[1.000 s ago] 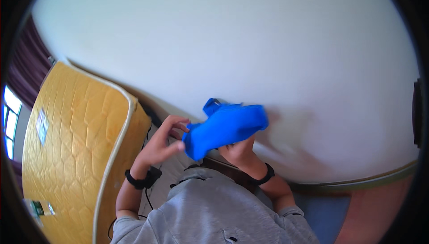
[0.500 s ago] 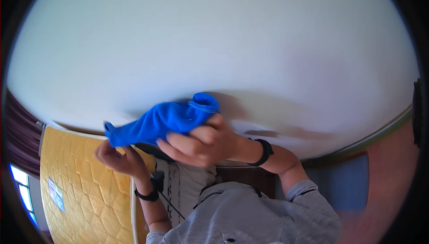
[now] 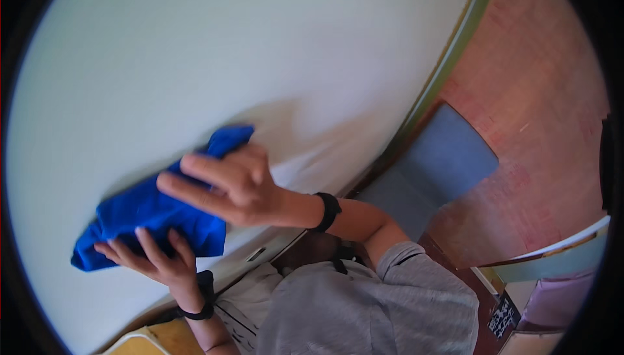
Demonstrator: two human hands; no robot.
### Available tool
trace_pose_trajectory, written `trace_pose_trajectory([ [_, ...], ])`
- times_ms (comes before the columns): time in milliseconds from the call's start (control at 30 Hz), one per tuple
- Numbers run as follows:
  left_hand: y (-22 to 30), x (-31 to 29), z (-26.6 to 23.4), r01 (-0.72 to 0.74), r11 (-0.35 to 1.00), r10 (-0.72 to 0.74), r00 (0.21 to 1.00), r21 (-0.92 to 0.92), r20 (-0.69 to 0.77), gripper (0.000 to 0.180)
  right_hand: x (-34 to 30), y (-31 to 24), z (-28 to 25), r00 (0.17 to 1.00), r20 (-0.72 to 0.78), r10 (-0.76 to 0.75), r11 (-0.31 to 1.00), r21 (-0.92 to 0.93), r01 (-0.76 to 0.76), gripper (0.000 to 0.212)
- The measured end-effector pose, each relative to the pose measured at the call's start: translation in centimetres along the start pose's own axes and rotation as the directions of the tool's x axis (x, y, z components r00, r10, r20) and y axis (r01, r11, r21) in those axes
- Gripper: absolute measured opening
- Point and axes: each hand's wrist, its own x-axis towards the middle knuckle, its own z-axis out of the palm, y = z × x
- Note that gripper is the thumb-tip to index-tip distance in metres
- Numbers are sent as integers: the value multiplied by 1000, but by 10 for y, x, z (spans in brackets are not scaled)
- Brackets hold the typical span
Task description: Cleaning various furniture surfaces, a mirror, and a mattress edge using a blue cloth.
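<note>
We're looking at the left of the frame, where the blue cloth (image 3: 153,209) lies slantwise in front of the white wall (image 3: 214,50) — its upper corner up near the middle, its lower corner down towards the left edge. Here's the left hand (image 3: 153,261), below it, fingers fanned wide over the cloth's lower part, thumb apart from them and on the near side too. Above, we have the right hand (image 3: 237,183) across the cloth's upper part, two fingers stretched out to the left and a little blurred; the others are tucked out of sight, so we can't tell whether they pinch the fabric. Each wrist wears a black band (image 3: 328,212), and a grey T-shirt (image 3: 364,309) fills the bottom centre. Over on the right, we see a blue-grey panel (image 3: 448,153) against the reddish floor (image 3: 526,160), with a green strip (image 3: 468,43) edging the wall above it — and, down at the lower left, a corner of yellow mattress (image 3: 175,337).
</note>
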Motion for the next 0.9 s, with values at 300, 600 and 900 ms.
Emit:
trace_pose_trajectory([
  [300,119,-9,87,-175,983,185,941,-63,283,49,-101,178,-72,941,-199,272,836,-435,-334,59],
  [600,140,-31,117,-128,991,120,970,27,212,47,-264,383,-200,25,-269,963,14,-46,-999,84],
  [900,130,-76,126,-248,962,222,953,115,206,48,-190,460,-198,468,-458,755,515,-26,-857,61],
])
